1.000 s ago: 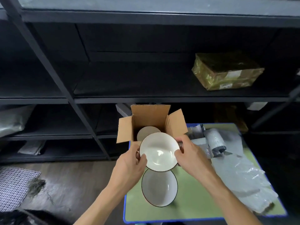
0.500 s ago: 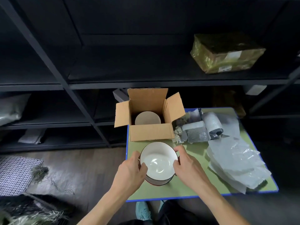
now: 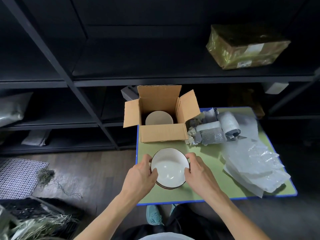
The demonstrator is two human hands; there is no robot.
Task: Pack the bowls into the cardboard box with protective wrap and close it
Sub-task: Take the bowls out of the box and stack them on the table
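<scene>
A white bowl with a dark rim sits nested on a second bowl, whose edge shows just beneath it, on the green table. My left hand grips the top bowl's left rim and my right hand grips its right rim. Behind the bowls stands the cardboard box with all its flaps open. Inside it a beige bowl lies upside down. Sheets of clear bubble wrap lie to the right of my hands.
A roll of wrap and grey foam scraps lie right of the box. Dark metal shelving rises behind the table, with a yellow-wrapped parcel on one shelf. The table's blue edge is near my knees. A mesh mat lies on the floor.
I lowered the bowl from in front of the box down onto the second bowl on the table. My view has shifted back and up, so the box and table appear farther away.
</scene>
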